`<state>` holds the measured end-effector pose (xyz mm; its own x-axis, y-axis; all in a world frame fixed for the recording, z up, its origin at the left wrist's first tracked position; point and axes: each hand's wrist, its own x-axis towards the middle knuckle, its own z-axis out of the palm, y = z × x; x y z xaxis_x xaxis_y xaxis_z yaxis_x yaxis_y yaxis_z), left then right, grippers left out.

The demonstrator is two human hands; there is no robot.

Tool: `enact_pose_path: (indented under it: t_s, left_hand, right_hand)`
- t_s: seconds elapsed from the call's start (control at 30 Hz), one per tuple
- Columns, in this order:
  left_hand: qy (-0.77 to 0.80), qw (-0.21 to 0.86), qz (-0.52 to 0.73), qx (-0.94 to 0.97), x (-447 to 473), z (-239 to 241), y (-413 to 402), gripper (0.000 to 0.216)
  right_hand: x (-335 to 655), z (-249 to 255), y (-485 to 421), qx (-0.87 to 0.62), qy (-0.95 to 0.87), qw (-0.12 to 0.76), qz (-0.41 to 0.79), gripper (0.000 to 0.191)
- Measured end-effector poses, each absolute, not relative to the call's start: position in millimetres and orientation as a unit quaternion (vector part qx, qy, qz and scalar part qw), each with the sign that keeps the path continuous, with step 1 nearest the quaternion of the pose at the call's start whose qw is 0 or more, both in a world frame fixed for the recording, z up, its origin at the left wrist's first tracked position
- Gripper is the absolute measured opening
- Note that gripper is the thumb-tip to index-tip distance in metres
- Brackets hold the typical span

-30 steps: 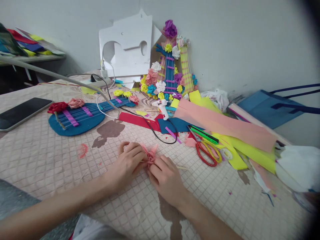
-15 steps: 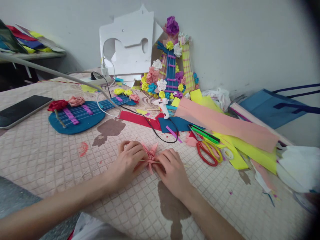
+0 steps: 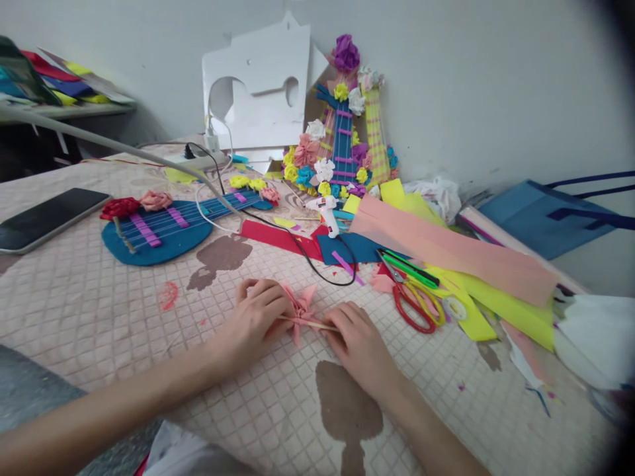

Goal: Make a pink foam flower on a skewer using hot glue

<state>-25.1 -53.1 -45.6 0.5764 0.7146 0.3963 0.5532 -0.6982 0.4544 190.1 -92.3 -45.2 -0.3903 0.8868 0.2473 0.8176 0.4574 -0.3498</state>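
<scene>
Between my two hands, low over the patterned tablecloth, is a pink crepe paper flower (image 3: 301, 309) with pointed petals. A thin pale stick (image 3: 317, 324) crosses its near side. My left hand (image 3: 262, 309) is closed at the flower's left edge, its fingertips pinching the stick's left part beside the paper. My right hand (image 3: 354, 337) is closed on the right end of the stick, a little apart from the petals. The fingertips of both hands are partly hidden.
A blue paper guitar (image 3: 156, 231) with paper roses lies at left, near a phone (image 3: 52, 218). Ahead are a white glue gun (image 3: 325, 213) with its cord and a red paper strip (image 3: 280, 239). Scissors (image 3: 414, 311) and pink paper (image 3: 446, 248) lie at right.
My right hand has moved right, away from the flower, showing more of the stick. My left hand stays at the flower. The view has shifted slightly.
</scene>
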Motion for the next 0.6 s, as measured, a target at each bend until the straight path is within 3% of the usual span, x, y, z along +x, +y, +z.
enact_pose_path:
  t_s: [0.47, 0.6]
  left_hand:
    - [0.35, 0.152, 0.308, 0.872, -28, -44, -52, 0.007]
    - [0.348, 0.138, 0.306, 0.875, -32, -44, -50, 0.007]
  right_hand:
    - [243, -45, -106, -0.504, -0.835, 0.205, 0.084, 0.012]
    - [279, -52, -114, -0.564, -0.781, 0.261, 0.054, 0.01]
